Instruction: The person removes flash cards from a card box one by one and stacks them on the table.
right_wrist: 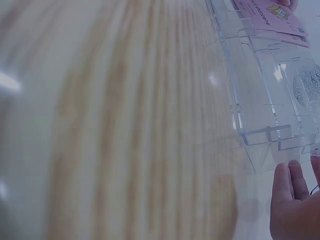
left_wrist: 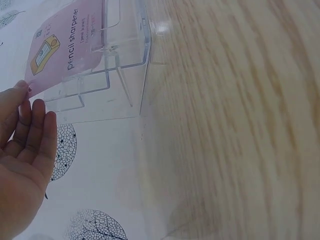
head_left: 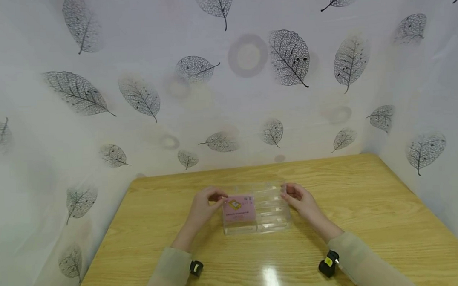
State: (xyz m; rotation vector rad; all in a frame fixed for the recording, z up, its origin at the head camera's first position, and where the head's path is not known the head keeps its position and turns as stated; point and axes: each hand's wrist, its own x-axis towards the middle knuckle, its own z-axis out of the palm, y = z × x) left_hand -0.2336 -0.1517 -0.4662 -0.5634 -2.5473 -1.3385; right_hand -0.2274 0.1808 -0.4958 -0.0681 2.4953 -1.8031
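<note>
A clear plastic tiered holder (head_left: 272,209) with several stepped slots lies across the middle of the table in the head view. In its left half sits a pink card (head_left: 239,209) printed with a yellow drawing and the words "pencil sharpener" (left_wrist: 75,40). My left hand (head_left: 207,201) pinches a corner of this card between thumb and fingers; the left wrist view shows the thumb on its printed face. At the holder's far right corner, my right hand (head_left: 300,200) grips the edge, thumb tip over the rim. The right wrist view shows its fingers (right_wrist: 282,182) against the clear side wall.
The wooden table (head_left: 159,223) is bounded at the back and sides by white sheeting (head_left: 243,108) with a dark leaf print. Black devices with yellow marks, one (head_left: 196,268) on the left wrist and another (head_left: 328,263) on the right, stick out inward. Light glares off the table front.
</note>
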